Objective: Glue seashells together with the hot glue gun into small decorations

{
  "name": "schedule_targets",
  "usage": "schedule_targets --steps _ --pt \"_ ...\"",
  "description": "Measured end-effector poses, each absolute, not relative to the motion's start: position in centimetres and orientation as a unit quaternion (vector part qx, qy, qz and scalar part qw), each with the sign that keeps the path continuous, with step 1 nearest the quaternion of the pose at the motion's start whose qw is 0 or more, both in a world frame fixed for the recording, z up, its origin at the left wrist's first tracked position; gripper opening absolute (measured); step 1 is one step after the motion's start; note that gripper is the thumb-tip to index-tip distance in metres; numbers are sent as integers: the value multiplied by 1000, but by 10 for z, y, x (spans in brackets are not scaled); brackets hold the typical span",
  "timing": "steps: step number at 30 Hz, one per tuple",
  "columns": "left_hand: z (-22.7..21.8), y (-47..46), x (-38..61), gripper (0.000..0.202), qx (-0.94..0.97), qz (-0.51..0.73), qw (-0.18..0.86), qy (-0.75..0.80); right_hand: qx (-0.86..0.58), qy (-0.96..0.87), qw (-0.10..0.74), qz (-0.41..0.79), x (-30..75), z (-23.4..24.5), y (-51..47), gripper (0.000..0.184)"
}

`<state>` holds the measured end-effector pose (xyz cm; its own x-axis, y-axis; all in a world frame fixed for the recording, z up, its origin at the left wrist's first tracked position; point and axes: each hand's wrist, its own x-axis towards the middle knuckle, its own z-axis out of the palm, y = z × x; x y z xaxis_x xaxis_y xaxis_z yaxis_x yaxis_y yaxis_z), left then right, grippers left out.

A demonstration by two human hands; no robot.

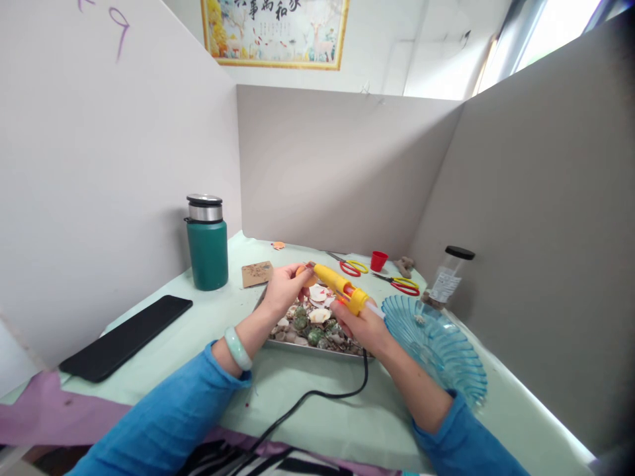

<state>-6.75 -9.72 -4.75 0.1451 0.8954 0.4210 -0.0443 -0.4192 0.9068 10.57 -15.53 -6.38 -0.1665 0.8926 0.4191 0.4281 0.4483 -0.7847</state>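
Glue gun [333,279] | in right grip [364,325] | pointing toward left grip [284,289]

Seated worker at a three-sided partition, right hand [366,326] gripping a yellow glue gun [333,280], its nozzle up close to a small orange piece [306,276] pinched in the left hand [282,289], both above a shallow tray [317,350] heaped with shells [320,316]. Black cord [317,393] trails toward the lap over pale green cloth [278,423]; a green bottle [207,254] and flat black slab [131,337] lie to the left. Beyond the tray: two pairs of scissors [407,290], red cup [378,262]; at right, a blue fluted plate [464,357], with a black-lidded clear jar [445,281] by its far edge.
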Motion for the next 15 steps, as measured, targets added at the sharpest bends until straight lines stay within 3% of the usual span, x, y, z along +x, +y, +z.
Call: schedule_targets --steps 15 --pt "-48 -97 -67 33 625 567 412 344 -469 -717 456 240 105 -65 -155 44"
